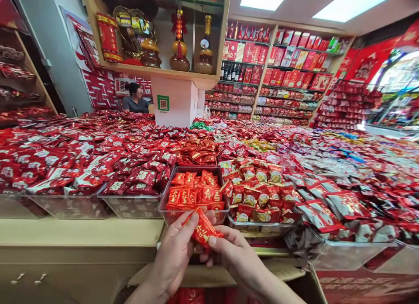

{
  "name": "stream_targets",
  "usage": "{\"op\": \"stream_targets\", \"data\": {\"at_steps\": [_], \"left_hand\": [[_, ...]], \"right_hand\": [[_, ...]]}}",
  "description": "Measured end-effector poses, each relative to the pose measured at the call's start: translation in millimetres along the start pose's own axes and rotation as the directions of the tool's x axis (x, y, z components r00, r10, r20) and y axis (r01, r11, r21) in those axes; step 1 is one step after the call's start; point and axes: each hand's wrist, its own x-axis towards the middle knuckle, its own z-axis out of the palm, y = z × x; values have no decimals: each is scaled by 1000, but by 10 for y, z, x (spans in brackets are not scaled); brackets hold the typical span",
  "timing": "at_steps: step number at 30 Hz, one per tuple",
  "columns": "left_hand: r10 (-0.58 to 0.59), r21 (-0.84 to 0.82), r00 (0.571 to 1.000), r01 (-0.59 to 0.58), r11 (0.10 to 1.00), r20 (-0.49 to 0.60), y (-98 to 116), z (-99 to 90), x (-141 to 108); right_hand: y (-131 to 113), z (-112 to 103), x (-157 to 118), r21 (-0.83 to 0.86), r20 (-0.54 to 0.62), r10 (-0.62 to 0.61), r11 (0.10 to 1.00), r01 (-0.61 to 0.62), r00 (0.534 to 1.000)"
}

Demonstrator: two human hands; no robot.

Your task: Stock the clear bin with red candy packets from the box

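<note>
Between my two hands is a red candy packet with gold characters, tilted toward me. My left hand is closed on its left end, thumb on top. At the lower right end, my right hand pinches the same packet with thumb and fingers. Just beyond them stands a clear plastic bin of similar red packets, laid in fairly neat rows. Below my wrists, partly hidden by my arms, sits an open cardboard box with red packets inside.
Bins of wrapped sweets line the counter; a bin of red-and-gold packets is at right, dark red packets at left. A glass display cabinet overhangs the far side. A seated person is behind the counter.
</note>
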Motion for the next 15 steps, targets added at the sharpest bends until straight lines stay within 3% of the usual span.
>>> {"op": "stream_targets", "data": {"at_steps": [5, 9, 12, 14, 15], "left_hand": [[66, -7, 998, -67, 998, -12, -173, -115, -118], [93, 14, 996, -93, 996, 16, -369, -285, -222], [38, 40, 999, -40, 998, 35, -426, -414, -254], [51, 229, 997, -62, 971, 52, -408, -479, -248], [122, 392, 990, -141, 909, 73, -395, -505, -238]], "right_hand": [[117, 2, -73, -243, -64, -137, 963, 118, 988], [211, -24, -92, -259, -28, -104, 961, 93, 994], [245, -36, -106, -479, 43, -245, 846, 235, 969], [249, -13, -128, -617, 56, -390, 711, 339, 919], [251, 9, -141, -624, 32, -426, 698, 351, 904]]}}
